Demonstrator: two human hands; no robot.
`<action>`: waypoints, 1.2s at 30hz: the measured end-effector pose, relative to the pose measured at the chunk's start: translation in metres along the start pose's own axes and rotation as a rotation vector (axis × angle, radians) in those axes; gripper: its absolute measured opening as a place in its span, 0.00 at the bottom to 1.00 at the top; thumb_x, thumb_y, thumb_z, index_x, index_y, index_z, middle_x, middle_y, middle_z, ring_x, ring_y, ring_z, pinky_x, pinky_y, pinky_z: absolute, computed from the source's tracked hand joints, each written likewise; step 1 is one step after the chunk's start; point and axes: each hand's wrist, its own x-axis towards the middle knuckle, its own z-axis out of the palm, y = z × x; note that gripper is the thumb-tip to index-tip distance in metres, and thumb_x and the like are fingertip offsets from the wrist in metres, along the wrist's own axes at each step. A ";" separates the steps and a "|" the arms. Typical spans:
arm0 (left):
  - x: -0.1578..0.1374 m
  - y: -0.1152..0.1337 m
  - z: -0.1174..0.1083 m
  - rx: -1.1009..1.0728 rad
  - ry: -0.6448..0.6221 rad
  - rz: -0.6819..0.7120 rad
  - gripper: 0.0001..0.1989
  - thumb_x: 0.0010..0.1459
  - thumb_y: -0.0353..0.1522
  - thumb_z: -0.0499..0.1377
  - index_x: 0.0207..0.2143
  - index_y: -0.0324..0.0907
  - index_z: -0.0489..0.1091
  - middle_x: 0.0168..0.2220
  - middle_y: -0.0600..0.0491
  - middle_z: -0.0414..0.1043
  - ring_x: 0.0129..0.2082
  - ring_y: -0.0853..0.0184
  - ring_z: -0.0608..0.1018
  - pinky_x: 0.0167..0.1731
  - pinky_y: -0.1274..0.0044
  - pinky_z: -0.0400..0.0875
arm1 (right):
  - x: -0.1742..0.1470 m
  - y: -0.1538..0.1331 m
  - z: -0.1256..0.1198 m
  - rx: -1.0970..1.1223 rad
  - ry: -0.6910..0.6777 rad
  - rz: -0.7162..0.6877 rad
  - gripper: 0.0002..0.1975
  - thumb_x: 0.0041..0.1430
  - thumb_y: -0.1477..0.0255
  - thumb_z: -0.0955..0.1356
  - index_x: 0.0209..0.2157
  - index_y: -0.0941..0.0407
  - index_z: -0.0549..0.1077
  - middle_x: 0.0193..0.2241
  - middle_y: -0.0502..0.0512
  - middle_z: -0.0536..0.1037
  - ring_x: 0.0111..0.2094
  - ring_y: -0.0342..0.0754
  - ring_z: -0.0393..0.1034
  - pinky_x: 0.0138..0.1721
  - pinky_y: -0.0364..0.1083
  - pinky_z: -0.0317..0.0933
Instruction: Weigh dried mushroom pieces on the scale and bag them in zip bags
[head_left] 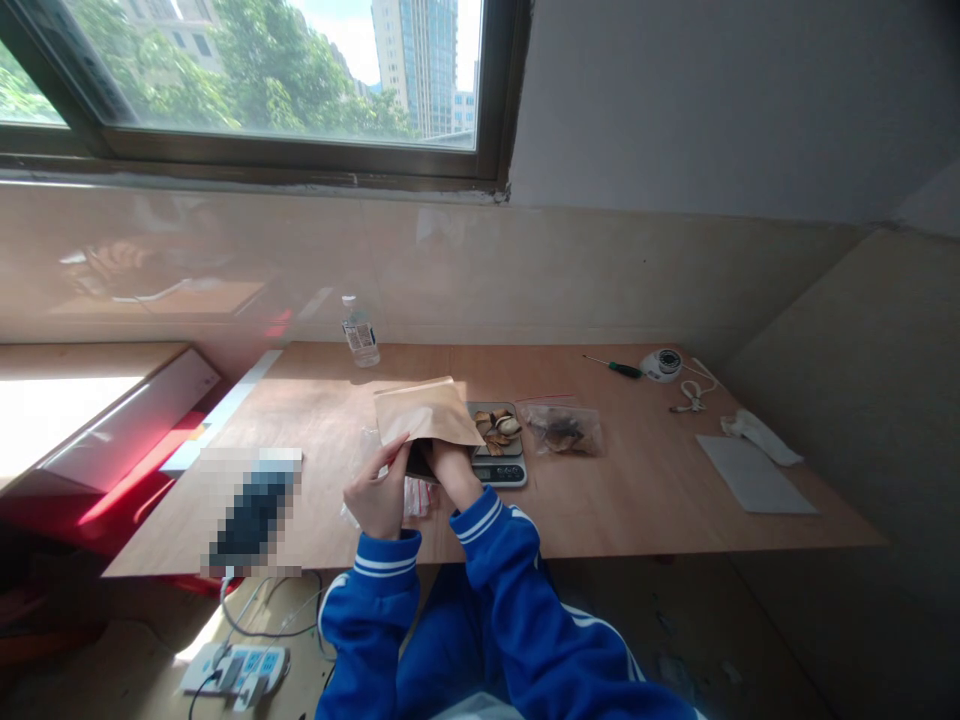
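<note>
A brown kraft paper bag [427,408] with a pale window patch lies tilted above the table, its dark opening toward me. My left hand [379,492] pinches the edge of this opening between thumb and fingers. Inside the mouth is my right hand [456,474], its fingers hidden by the bag. Just right of the bag, a digital kitchen scale [517,472] carries brown and cream dried slices [499,428], partly covered by the bag. Under my hands lie clear plastic bags with red stripes [418,498].
Right of the scale lies a clear zip bag [564,430] with dark dried pieces. A bottle [361,335] stands at the back; a blurred dark device [255,512] lies left. Far right are a screwdriver [622,369], a white dome camera [661,365], white paper [754,475] and a crumpled tissue [761,437].
</note>
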 end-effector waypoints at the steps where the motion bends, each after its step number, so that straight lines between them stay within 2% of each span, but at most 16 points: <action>1: 0.000 0.000 0.000 0.000 -0.001 0.002 0.08 0.51 0.39 0.62 0.34 0.51 0.78 0.30 0.58 0.80 0.31 0.67 0.80 0.33 0.78 0.70 | -0.005 -0.001 -0.002 -0.002 -0.006 0.037 0.17 0.62 0.76 0.62 0.52 0.53 0.69 0.44 0.58 0.78 0.52 0.54 0.67 0.57 0.52 0.56; 3: 0.001 0.001 -0.001 -0.005 -0.002 -0.002 0.08 0.51 0.38 0.62 0.34 0.51 0.78 0.30 0.58 0.80 0.31 0.67 0.80 0.33 0.78 0.70 | -0.016 -0.003 -0.006 0.014 -0.032 0.101 0.17 0.61 0.78 0.63 0.51 0.54 0.70 0.45 0.59 0.77 0.53 0.56 0.67 0.57 0.54 0.55; 5: 0.001 0.002 -0.001 -0.012 -0.005 -0.017 0.08 0.51 0.39 0.62 0.35 0.51 0.78 0.31 0.58 0.80 0.31 0.67 0.80 0.33 0.78 0.70 | -0.027 -0.007 -0.011 0.046 -0.063 0.107 0.16 0.61 0.76 0.63 0.51 0.56 0.70 0.48 0.61 0.75 0.53 0.57 0.67 0.56 0.54 0.56; 8: 0.002 0.001 -0.001 -0.019 -0.017 -0.044 0.09 0.51 0.40 0.62 0.35 0.51 0.78 0.31 0.58 0.80 0.31 0.67 0.80 0.33 0.78 0.70 | -0.039 -0.016 -0.020 0.100 -0.100 0.057 0.15 0.63 0.73 0.61 0.50 0.58 0.70 0.51 0.62 0.74 0.53 0.56 0.67 0.54 0.52 0.59; 11: 0.002 -0.001 -0.001 -0.029 -0.028 -0.052 0.09 0.51 0.40 0.62 0.35 0.51 0.78 0.31 0.58 0.80 0.31 0.67 0.80 0.33 0.78 0.71 | -0.046 -0.022 -0.032 0.177 -0.156 -0.019 0.14 0.65 0.71 0.61 0.50 0.55 0.70 0.50 0.59 0.74 0.52 0.53 0.68 0.53 0.51 0.61; 17: 0.003 -0.002 0.000 -0.040 -0.051 -0.061 0.09 0.51 0.40 0.62 0.34 0.51 0.78 0.30 0.58 0.80 0.30 0.67 0.80 0.33 0.78 0.71 | -0.051 -0.019 -0.044 0.364 -0.233 -0.094 0.17 0.58 0.70 0.67 0.50 0.55 0.70 0.46 0.56 0.77 0.48 0.50 0.71 0.50 0.49 0.64; 22: 0.009 0.006 -0.002 -0.031 -0.065 -0.073 0.09 0.51 0.40 0.61 0.34 0.50 0.78 0.32 0.57 0.80 0.32 0.66 0.80 0.34 0.77 0.71 | -0.060 -0.021 -0.046 0.445 -0.080 -0.039 0.10 0.62 0.69 0.64 0.41 0.55 0.75 0.40 0.53 0.78 0.42 0.46 0.72 0.45 0.46 0.65; 26: 0.033 0.021 0.000 -0.027 -0.060 -0.061 0.09 0.52 0.39 0.61 0.34 0.49 0.78 0.32 0.56 0.79 0.34 0.66 0.80 0.36 0.76 0.71 | -0.073 -0.019 -0.061 0.775 0.056 0.081 0.15 0.61 0.61 0.64 0.45 0.53 0.72 0.38 0.53 0.77 0.33 0.43 0.72 0.32 0.41 0.65; 29: 0.066 0.031 0.012 -0.043 -0.041 0.026 0.11 0.55 0.38 0.58 0.38 0.46 0.76 0.36 0.53 0.78 0.38 0.65 0.78 0.40 0.74 0.71 | -0.081 -0.005 -0.076 0.988 0.130 0.199 0.19 0.58 0.58 0.66 0.47 0.53 0.69 0.33 0.52 0.77 0.24 0.40 0.67 0.23 0.40 0.59; 31: 0.090 0.036 0.026 -0.084 -0.040 0.073 0.13 0.57 0.37 0.55 0.42 0.42 0.74 0.42 0.49 0.76 0.43 0.64 0.76 0.43 0.73 0.71 | -0.085 0.008 -0.084 1.054 0.175 0.277 0.20 0.55 0.58 0.68 0.46 0.54 0.69 0.31 0.50 0.77 0.22 0.39 0.65 0.20 0.39 0.56; 33: 0.105 0.040 0.039 -0.092 -0.010 0.113 0.16 0.58 0.36 0.55 0.46 0.39 0.70 0.47 0.45 0.71 0.51 0.61 0.72 0.52 0.69 0.65 | -0.089 0.023 -0.091 1.083 0.236 0.341 0.19 0.53 0.58 0.69 0.43 0.55 0.70 0.31 0.50 0.77 0.22 0.39 0.65 0.19 0.39 0.55; 36: 0.100 0.042 0.050 -0.088 0.057 0.170 0.19 0.59 0.33 0.54 0.53 0.38 0.63 0.57 0.41 0.60 0.62 0.59 0.58 0.61 0.65 0.54 | -0.095 0.043 -0.097 1.128 0.313 0.404 0.20 0.51 0.58 0.70 0.41 0.56 0.72 0.33 0.52 0.78 0.23 0.40 0.66 0.21 0.40 0.57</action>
